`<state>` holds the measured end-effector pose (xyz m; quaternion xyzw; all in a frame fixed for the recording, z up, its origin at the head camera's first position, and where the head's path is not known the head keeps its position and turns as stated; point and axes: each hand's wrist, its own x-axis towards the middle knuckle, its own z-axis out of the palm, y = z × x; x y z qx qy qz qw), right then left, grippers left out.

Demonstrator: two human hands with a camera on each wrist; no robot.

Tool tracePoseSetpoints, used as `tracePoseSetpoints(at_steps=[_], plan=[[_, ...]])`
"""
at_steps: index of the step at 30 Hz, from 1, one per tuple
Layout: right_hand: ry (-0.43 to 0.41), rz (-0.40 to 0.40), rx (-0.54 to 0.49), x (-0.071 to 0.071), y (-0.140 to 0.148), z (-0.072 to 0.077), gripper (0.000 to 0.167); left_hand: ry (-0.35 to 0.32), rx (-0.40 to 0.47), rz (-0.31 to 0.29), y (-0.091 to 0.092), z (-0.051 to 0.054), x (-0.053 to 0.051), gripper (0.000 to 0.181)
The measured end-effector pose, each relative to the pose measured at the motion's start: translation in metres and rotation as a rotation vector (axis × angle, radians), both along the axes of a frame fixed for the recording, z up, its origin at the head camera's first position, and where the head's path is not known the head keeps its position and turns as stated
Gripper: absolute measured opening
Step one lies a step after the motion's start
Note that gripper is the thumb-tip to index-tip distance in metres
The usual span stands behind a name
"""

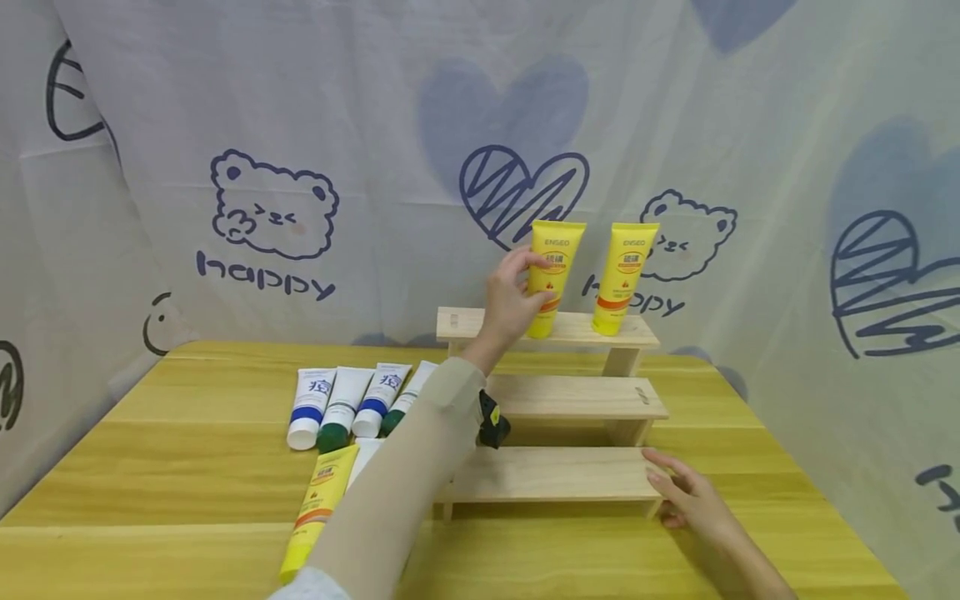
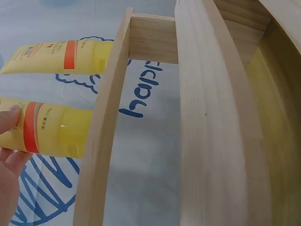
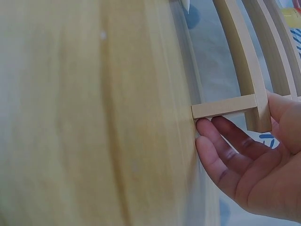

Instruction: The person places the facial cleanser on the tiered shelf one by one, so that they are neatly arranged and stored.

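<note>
On the top step of a three-step wooden display stand (image 1: pixel 555 473), my left hand (image 1: pixel 510 298) pinches an upright yellow squeeze tube (image 1: pixel 561 242) between thumb and fingers. The held tube (image 2: pixel 51 128) has its cap end down at the board in the left wrist view. A second yellow tube (image 1: pixel 626 271) stands apart to its right on that step. My right hand (image 1: pixel 693 504) grips the right end of the lowest step, thumb on the board. In the right wrist view its fingers (image 3: pixel 225 150) curl below, beside the stand's leg.
Left of the stand, several white tubes (image 1: pixel 307 400) with white or green caps lie in a row on the wooden table (image 1: pixel 187 467). Another yellow tube (image 1: pixel 321 504) lies nearer, beside a white one partly hidden by my left sleeve. A printed curtain (image 1: pixel 390 125) hangs behind.
</note>
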<state>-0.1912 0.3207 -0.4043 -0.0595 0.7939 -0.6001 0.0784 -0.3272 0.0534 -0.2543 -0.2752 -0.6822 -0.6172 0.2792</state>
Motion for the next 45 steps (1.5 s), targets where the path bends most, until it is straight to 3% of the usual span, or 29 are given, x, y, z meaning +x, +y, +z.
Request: tracePoseSetpoints(at_steps=[8, 15, 18, 28, 34, 45], plan=[[-0.009, -0.002, -0.018, 0.001, -0.002, 0.001, 0.032, -0.107, -0.019, -0.050, -0.012, -0.008, -0.002, 0.056], [-0.006, 0.008, -0.009, 0.001, -0.002, 0.002, 0.033, -0.281, -0.160, -0.002, -0.020, -0.016, 0.000, 0.058], [-0.014, 0.000, -0.007, 0.001, -0.002, 0.003, 0.035, -0.323, -0.174, 0.008, -0.018, -0.016, 0.000, 0.057], [-0.037, -0.044, 0.029, 0.001, -0.003, 0.003, 0.040, -0.350, -0.173, 0.050, 0.006, -0.017, -0.008, 0.059], [-0.020, -0.025, 0.025, 0.001, -0.003, 0.002, 0.039, -0.362, -0.180, 0.099, 0.017, -0.017, -0.008, 0.056], [-0.015, 0.013, -0.003, 0.000, -0.001, 0.002, 0.031, -0.375, -0.177, 0.104, 0.016, -0.017, -0.005, 0.056]])
